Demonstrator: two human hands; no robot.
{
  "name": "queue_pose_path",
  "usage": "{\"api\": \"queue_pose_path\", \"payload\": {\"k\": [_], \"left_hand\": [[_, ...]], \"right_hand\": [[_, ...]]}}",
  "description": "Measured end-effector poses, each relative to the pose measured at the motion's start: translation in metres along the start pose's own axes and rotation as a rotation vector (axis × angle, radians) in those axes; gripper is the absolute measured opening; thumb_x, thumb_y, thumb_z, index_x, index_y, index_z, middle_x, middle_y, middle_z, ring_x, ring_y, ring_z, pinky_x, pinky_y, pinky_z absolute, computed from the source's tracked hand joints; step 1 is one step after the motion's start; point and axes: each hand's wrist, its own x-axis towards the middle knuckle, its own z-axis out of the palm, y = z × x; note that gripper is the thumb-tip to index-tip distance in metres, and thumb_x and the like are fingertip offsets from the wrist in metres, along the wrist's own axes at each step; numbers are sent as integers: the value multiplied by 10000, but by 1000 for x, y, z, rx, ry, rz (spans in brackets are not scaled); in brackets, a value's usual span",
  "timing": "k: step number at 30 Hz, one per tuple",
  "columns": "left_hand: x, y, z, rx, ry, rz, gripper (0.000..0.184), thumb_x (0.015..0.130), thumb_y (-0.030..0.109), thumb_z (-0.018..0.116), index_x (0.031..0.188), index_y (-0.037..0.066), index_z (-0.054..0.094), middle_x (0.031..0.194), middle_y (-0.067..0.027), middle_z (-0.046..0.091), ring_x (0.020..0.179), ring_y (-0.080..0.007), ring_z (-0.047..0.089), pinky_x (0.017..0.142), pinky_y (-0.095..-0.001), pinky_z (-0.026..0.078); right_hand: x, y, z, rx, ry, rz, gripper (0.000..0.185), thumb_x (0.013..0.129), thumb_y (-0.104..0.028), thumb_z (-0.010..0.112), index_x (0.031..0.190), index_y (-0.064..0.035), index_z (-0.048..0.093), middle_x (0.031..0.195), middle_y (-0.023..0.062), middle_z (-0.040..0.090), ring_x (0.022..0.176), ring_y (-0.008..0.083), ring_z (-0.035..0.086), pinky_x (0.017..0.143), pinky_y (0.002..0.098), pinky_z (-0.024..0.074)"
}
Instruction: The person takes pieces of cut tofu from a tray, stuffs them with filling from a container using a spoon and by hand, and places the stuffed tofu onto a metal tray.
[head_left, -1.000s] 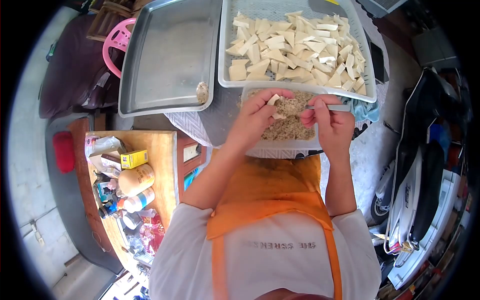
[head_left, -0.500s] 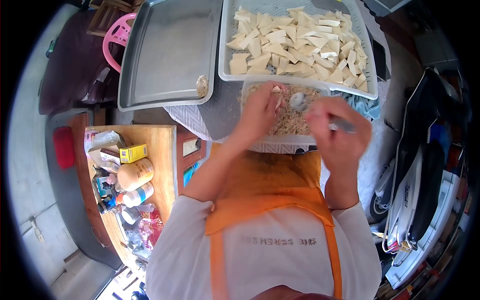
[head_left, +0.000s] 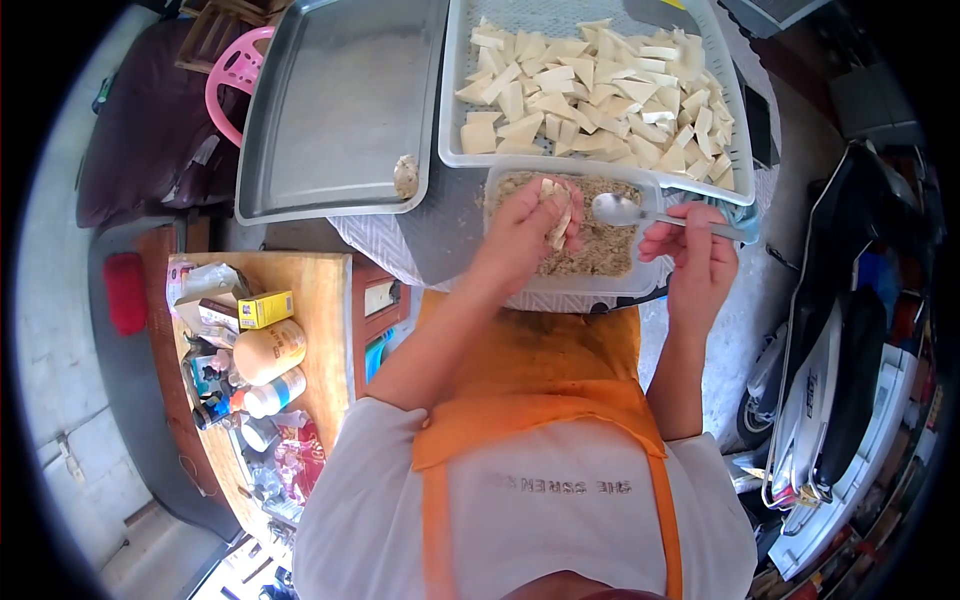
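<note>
Grip of left hand (head_left: 525, 228) closed round pale piece (head_left: 557, 232); piece sits in curled fingers, over tub (head_left: 590, 286) of crumbly brownish filling (head_left: 597, 256). Right hand (head_left: 697, 250) has narrow grip on spoon (head_left: 617, 209) handle; bowl points left, above filling, apart from pale piece. White perforated tray (head_left: 462, 160) just beyond tub, pile of pale cut pieces (head_left: 600, 95) inside. Metal tray (head_left: 340, 110) left of perforated tray, single filled piece (head_left: 405, 177) near its near-right corner. Tub and both trays on cloth-covered surface (head_left: 450, 215).
</note>
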Motion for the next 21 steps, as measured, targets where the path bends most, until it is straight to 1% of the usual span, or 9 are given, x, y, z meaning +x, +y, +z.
{"api": "queue_pose_path", "payload": {"k": [3, 5, 6, 9, 11, 13, 16, 19, 21], "left_hand": [[0, 8, 13, -64, 169, -128, 318, 990, 402, 388, 1043, 148, 572, 923, 17, 583, 757, -95, 529, 590, -206, 352], [0, 7, 12, -62, 198, -109, 417, 1007, 431, 316, 1059, 103, 569, 967, -29, 578, 844, -144, 546, 697, -271, 424], [0, 6, 11, -59, 214, -100, 467, 1015, 445, 280, 1067, 80, 567, 989, -51, 575, 888, -168, 555, 750, -303, 460], [-1, 8, 8, -38, 160, -82, 538, 1007, 503, 238, 1077, 80, 562, 1008, -42, 571, 896, -163, 547, 752, -308, 467], [-2, 8, 12, -29, 134, -60, 561, 1005, 515, 209, 1089, 82, 555, 991, -41, 570, 848, -161, 547, 717, -313, 469], [0, 2, 8, 97, 108, 10, 569, 1004, 519, 207, 1086, 76, 555, 981, -46, 576, 805, -161, 540, 703, -313, 467], [-4, 14, 14, 131, 126, -2, 517, 1020, 456, 225, 1085, 62, 553, 945, -48, 572, 775, -151, 522, 678, -302, 455], [0, 6, 8, 53, 157, 136, 410, 1024, 353, 281, 1082, 52, 553, 852, -37, 553, 735, -134, 506, 638, -280, 434], [2, 6, 3, 109, 103, 172, 350, 1015, 291, 320, 1065, 49, 568, 794, -25, 526, 701, -126, 492, 627, -268, 423]], "right_hand": [[-8, 11, 9, -42, -99, -12, 213, 988, -158, 452, 950, 8, 580, 715, 84, 649, 563, 134, 618, 532, 247, 514], [-14, 16, 23, -163, -184, -67, 199, 985, -148, 458, 956, 4, 583, 718, 69, 652, 565, 127, 620, 539, 239, 507], [-17, 23, 28, -243, -167, -172, 181, 980, -132, 468, 962, 4, 586, 719, 57, 655, 574, 115, 619, 547, 230, 499], [-13, 18, 27, -392, -172, -209, 182, 980, -128, 465, 961, 3, 589, 713, 63, 653, 581, 111, 619, 558, 230, 506], [-10, 15, 25, -130, -138, -66, 197, 982, -133, 461, 939, 7, 591, 710, 76, 653, 591, 108, 622, 564, 233, 516], [-5, 15, 25, 3, -107, -38, 209, 985, -147, 458, 934, 13, 584, 710, 75, 652, 588, 111, 620, 556, 231, 516], [-5, 21, 24, -172, -168, -94, 222, 991, -159, 446, 939, 16, 572, 713, 84, 649, 582, 125, 622, 544, 241, 524], [-3, 21, 10, 18, -56, -19, 231, 994, -167, 437, 944, 18, 566, 717, 98, 646, 582, 141, 629, 533, 255, 532], [1, 23, 1, 4, -11, -47, 226, 995, -160, 433, 946, 17, 566, 718, 105, 642, 581, 152, 631, 531, 264, 537]]}}
